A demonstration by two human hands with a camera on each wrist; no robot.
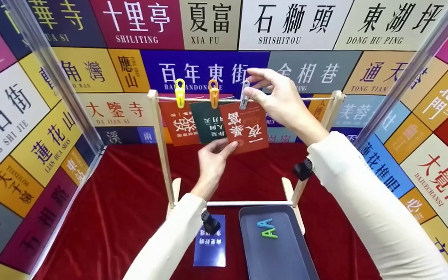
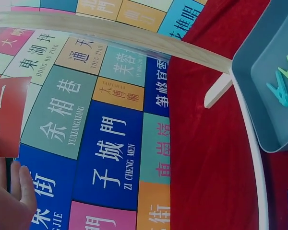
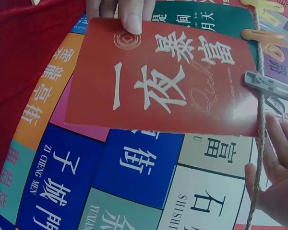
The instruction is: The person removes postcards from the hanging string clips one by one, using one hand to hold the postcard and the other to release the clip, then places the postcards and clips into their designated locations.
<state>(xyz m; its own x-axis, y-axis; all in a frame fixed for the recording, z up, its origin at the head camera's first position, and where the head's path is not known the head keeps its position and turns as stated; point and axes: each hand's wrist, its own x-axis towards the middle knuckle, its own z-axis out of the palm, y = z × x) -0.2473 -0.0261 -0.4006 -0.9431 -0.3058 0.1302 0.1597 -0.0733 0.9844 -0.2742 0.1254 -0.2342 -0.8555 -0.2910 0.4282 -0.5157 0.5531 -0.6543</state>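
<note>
A red card (image 1: 249, 130) with white characters hangs at the right of the rope (image 1: 309, 99), its top edge at the rope. My left hand (image 1: 213, 157) pinches its lower left corner, thumb in front and fingers behind. At the card's top edge a grey clothespin (image 3: 266, 84) sits across the rope. My right hand (image 1: 280, 95) holds this clothespin by its upper end, thumb and index finger close around it. Further left, an orange clothespin (image 1: 214, 95) holds a dark green card (image 1: 204, 120), and a yellow clothespin (image 1: 180, 95) holds another red card (image 1: 177, 128).
A wooden frame (image 1: 161, 155) carries the rope over red cloth (image 1: 130, 194). In front lies a blue card (image 1: 210, 252), beside a grey tray (image 1: 278, 260) with a blue clothespin (image 1: 265, 223) and a green clothespin (image 1: 269, 233). Panels with printed characters surround the cloth.
</note>
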